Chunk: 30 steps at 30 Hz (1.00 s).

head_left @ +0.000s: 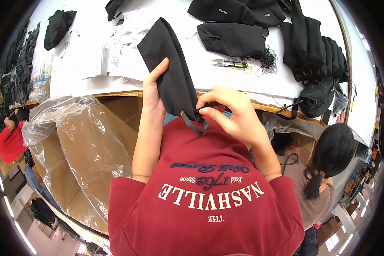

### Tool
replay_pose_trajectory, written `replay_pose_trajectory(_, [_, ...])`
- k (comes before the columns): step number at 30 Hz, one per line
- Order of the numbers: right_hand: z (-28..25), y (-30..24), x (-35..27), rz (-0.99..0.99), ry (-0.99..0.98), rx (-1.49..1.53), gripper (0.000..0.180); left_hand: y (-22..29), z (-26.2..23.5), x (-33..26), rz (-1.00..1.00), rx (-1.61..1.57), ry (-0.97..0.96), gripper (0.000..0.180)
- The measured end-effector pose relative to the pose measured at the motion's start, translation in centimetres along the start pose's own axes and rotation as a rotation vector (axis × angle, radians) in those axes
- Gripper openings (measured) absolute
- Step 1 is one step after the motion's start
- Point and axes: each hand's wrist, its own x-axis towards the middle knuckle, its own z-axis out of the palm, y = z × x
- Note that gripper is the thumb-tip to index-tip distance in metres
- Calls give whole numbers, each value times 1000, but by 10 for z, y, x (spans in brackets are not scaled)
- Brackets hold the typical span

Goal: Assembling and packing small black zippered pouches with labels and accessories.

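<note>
Above a red-shirted lap, at the near edge of a white table [72,77], the left hand [152,91] grips a black fabric pouch [168,68], which stands upright and tilted over the table edge. Right hand [228,113] pinches the pouch's black strap loop [198,123] at its lower corner. Small thread snips [230,64] lie on the table beyond, near more stacked black pouches [315,47]. A plastic-lined cardboard box [85,145] sits to the left.
</note>
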Motion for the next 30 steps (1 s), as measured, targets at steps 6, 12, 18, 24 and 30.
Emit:
replay_pose_trajectory(6, [-6,4,2,-41,-59,-137,17,4,-11,4,9,47,-95,24])
replay_pose_trajectory(12, [-1,-9,8,-216,85,-750,59,-5,25,-12,9,179,104,33])
replay_pose_trajectory(18, [-19,8,12,-143,253,-215,58,-9,4,-32,234,614,-50,47])
replay_pose_trajectory(24, [-35,17,-10,-28,291,110,43,10,3,-42,415,835,-252,64])
replay_pose_trajectory(30, [-53,21,-18,-62,160,128,21,16,2,-38,760,1081,-407,22])
